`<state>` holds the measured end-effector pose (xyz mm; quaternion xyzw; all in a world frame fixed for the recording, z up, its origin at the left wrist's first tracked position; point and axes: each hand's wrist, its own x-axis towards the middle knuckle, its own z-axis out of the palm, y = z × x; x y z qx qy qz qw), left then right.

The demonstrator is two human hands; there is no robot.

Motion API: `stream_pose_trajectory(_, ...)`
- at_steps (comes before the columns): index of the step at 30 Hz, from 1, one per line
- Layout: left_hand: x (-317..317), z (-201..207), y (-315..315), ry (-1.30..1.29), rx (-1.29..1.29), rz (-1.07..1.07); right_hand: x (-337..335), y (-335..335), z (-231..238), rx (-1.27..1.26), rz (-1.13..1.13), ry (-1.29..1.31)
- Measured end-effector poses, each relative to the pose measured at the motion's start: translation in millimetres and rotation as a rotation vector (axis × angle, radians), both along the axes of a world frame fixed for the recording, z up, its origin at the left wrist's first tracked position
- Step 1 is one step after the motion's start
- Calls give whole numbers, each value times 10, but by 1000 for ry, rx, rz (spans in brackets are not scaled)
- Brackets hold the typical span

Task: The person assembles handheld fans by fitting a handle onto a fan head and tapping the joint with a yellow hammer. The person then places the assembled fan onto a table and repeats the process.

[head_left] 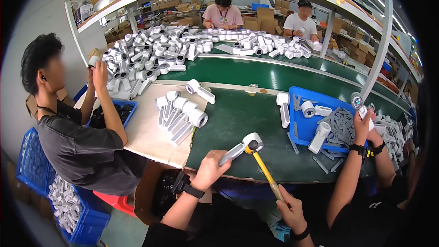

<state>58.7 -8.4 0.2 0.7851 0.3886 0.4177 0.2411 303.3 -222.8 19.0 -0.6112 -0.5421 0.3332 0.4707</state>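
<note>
Left hand [211, 170] grips a round-headed white-and-grey plastic device [236, 151] by its handle. Right hand [291, 210] holds a yellow-handled hammer [265, 172], black head at the device's round end; I cannot tell whether they touch. Beyond and left of the left fingers: clustered white-and-grey devices [173, 117] on a pale board [141, 139]. Beyond and right of the right fingers: a blue plastic tray [304, 132] holding flat grey strips [339, 130].

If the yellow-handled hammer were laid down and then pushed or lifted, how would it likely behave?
The hammer would probably stay stiff: its handle looks straight above the right hand. It may feel head-heavy, since the thicker head sits at one end. Pushed, it might pivot rather than roll evenly, given that lopsided shape.
</note>
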Motion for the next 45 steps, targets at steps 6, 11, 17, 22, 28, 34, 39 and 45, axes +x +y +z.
stream_pose_trajectory(6,-157,-62,-38,8,99,151,-128,300,257,95,140,-159)
stream_pose_trajectory(11,-166,-100,3,-46,35,113,-248,336,261,246,148,-158)
stream_pose_trajectory(17,-151,-137,9,-70,40,110,-209,334,357,113,200,-287)
stream_pose_trajectory(22,-147,-135,-17,-41,81,120,-213,360,267,106,242,-293)
stream_pose_trajectory(28,-320,-194,-146,30,108,289,-201,380,224,34,246,-238)
stream_pose_trajectory(34,-366,-319,-114,-51,49,247,-292,324,365,163,257,-226)
stream_pose_trajectory(39,-378,-356,-91,-14,72,278,-328,422,337,63,383,-304)
stream_pose_trajectory(45,-362,-338,-114,-58,56,232,-387,375,334,166,294,-203)
